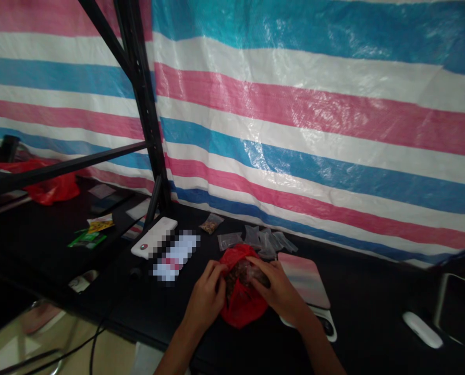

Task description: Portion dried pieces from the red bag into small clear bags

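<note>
Hands together at the front of the work area, both on one bundle: the left hand [206, 299] pinched the gathered folds of a thin red plastic bag [243, 312] from its left side, while the right hand [281, 291] curved over the dark brown lumpy contents [245, 274] showing at the bag's open top. The bundle sat on the black tabletop [357, 307], between the hands and near its front edge.

Items noted left to right: a crumpled red plastic bag [47, 182] beyond a black metal rack bar [60, 169]; a green printed packet [87, 240] with a yellow printed packet [100, 225] just behind it; a white rectangular slab [154, 237]; a pixelated white item [175, 255]; a small clear bag of brown pieces [211, 223]; a cluster of small clear plastic bags [266, 240]; a pink-and-blue rectangular pad [305, 278]; and a white oblong object [422, 329].

Handling, judged: the film looked soft and slippery and liable to tear, the contents lumpy and of some weight. Best support was likely from beneath, not by the film alone.
</note>
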Available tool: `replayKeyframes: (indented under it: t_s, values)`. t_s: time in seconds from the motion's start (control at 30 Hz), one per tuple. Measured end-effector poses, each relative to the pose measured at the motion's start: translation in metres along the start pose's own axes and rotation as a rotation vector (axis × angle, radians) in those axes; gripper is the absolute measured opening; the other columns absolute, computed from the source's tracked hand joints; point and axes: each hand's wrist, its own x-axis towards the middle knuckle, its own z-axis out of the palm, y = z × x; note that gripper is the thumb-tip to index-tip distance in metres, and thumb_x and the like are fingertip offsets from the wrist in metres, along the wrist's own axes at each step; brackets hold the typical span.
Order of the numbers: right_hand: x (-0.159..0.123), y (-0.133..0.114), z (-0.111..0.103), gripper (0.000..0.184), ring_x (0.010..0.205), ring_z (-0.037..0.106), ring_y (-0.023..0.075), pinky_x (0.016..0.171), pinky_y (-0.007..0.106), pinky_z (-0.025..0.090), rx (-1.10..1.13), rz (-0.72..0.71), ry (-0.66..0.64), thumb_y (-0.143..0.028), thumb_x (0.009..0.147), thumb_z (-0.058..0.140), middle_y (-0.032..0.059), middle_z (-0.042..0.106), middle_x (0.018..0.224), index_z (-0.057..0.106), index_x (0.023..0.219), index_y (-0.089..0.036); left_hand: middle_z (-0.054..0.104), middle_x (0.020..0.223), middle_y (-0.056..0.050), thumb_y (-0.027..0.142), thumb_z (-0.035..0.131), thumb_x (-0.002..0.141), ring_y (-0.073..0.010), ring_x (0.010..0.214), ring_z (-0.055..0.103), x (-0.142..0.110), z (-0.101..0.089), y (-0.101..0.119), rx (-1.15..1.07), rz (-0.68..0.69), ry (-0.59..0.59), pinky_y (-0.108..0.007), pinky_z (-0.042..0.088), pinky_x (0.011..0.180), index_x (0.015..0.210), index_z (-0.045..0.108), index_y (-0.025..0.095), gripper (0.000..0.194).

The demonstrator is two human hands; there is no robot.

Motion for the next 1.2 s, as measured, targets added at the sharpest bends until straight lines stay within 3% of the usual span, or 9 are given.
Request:
replayKeyframes:
  t_s: [0.33, 0.57, 0.8, 0.93, 1.07, 1.2]
  values:
    - [-0.001, -0.004, 0.0, 0.043, 0.104, 0.059, 0.0257, 0.097, 0.041, 0.043, -0.05, -0.017, 0.025, -0.028, 0.092, 0.06, 0.0048, 0.072, 0.116, 0.063, 0.134, -0.029, 0.064, 0.101, -0.005, 0.009, 0.043, 0.094, -0.0179, 0.09, 0.068, -0.001, -0.001, 0.001, 0.021, 0.006, -0.027, -0.03, 0.057, 0.082, 0.106, 0.062, 0.023, 0.026]
    - [-0.001, -0.002, -0.002, 0.041, 0.105, 0.064, 0.0246, 0.1, 0.043, 0.039, -0.089, -0.106, 0.064, -0.019, 0.09, 0.055, 0.0048, 0.074, 0.115, 0.064, 0.129, -0.028, 0.065, 0.102, -0.006, 0.009, 0.043, 0.094, -0.0178, 0.09, 0.069, -0.002, -0.002, 0.0, 0.044, 0.007, -0.019, -0.03, 0.057, 0.083, 0.105, 0.062, 0.023, 0.026]
    - [-0.006, 0.026, -0.038, 0.035, 0.094, 0.067, 0.0265, 0.092, 0.043, 0.043, -0.221, -0.004, 0.283, -0.029, 0.088, 0.053, 0.0064, 0.076, 0.107, 0.07, 0.119, -0.025, 0.065, 0.102, -0.005, 0.01, 0.044, 0.094, -0.0172, 0.089, 0.07, -0.002, -0.002, 0.002, 0.053, 0.004, -0.009, -0.028, 0.058, 0.08, 0.103, 0.063, 0.023, 0.026]
    - [-0.012, 0.043, -0.057, 0.038, 0.095, 0.067, 0.0271, 0.093, 0.046, 0.04, -0.294, 0.062, 0.311, -0.019, 0.079, 0.054, 0.0056, 0.076, 0.105, 0.074, 0.111, -0.026, 0.065, 0.103, -0.006, 0.011, 0.043, 0.095, -0.0174, 0.091, 0.069, -0.001, -0.003, 0.003, 0.053, 0.006, -0.015, -0.029, 0.057, 0.081, 0.103, 0.063, 0.023, 0.024]
    - [-0.015, 0.047, -0.062, 0.051, 0.112, 0.062, 0.0276, 0.099, 0.045, 0.038, -0.311, 0.072, 0.347, -0.016, 0.072, 0.053, 0.0045, 0.072, 0.119, 0.071, 0.118, -0.028, 0.066, 0.102, -0.005, 0.011, 0.044, 0.094, -0.0171, 0.09, 0.069, -0.001, -0.002, 0.001, 0.052, 0.022, -0.014, -0.029, 0.057, 0.082, 0.103, 0.063, 0.023, 0.024]
    - [-0.016, 0.049, -0.064, 0.051, 0.114, 0.06, 0.0291, 0.101, 0.047, 0.039, -0.29, 0.08, 0.464, -0.019, 0.073, 0.047, 0.0064, 0.069, 0.12, 0.069, 0.118, -0.025, 0.065, 0.102, -0.005, 0.012, 0.043, 0.095, -0.0168, 0.089, 0.069, -0.002, -0.001, -0.001, 0.051, 0.029, -0.012, -0.028, 0.057, 0.081, 0.104, 0.063, 0.023, 0.024]
